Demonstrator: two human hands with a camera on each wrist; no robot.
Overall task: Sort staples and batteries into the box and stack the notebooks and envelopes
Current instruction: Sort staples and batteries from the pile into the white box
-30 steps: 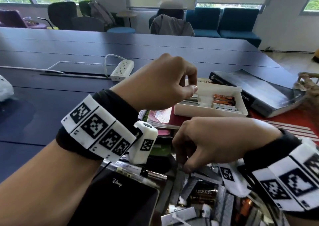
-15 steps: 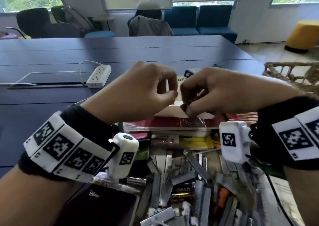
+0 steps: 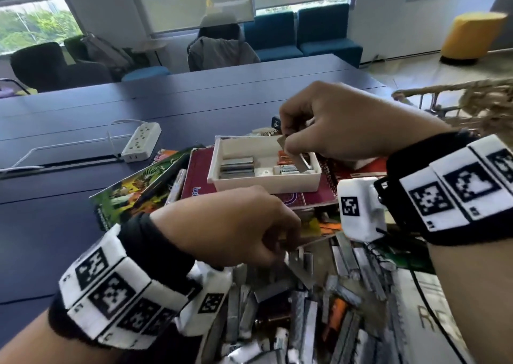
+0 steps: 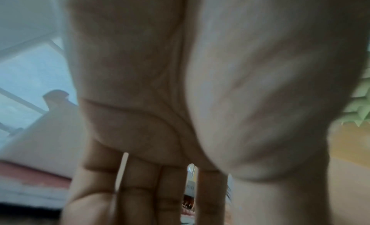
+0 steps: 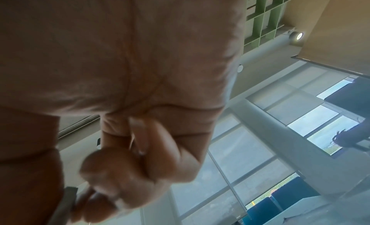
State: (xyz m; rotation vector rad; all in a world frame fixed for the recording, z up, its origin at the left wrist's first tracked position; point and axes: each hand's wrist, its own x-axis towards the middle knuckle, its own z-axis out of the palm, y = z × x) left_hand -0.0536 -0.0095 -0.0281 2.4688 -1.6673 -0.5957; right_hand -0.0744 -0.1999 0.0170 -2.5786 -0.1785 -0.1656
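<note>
A white box [image 3: 266, 187] stands on a maroon spiral notebook [image 3: 198, 181]. Staple strips [image 3: 237, 166] lie in its left part and batteries [image 3: 288, 169] in its right part. My right hand [image 3: 287, 144] hovers over the box's right side and pinches a grey staple strip [image 3: 301, 161], which the right wrist view shows as a grey staple strip [image 5: 64, 203] between thumb and fingers. My left hand [image 3: 280, 248] is low over the loose pile of staple strips [image 3: 305, 308], fingertips down at the pile. Whether it holds anything is hidden.
A colourful green book [image 3: 133, 194] lies left of the notebook. A white power strip [image 3: 141, 141] sits on the dark table [image 3: 69, 224] further back. A woven basket [image 3: 472, 100] is at the right. An orange battery [image 3: 334, 318] lies among the staples.
My left hand has dropped from above the box to the staple pile. My right hand has carried a staple strip from the pile up over the box.
</note>
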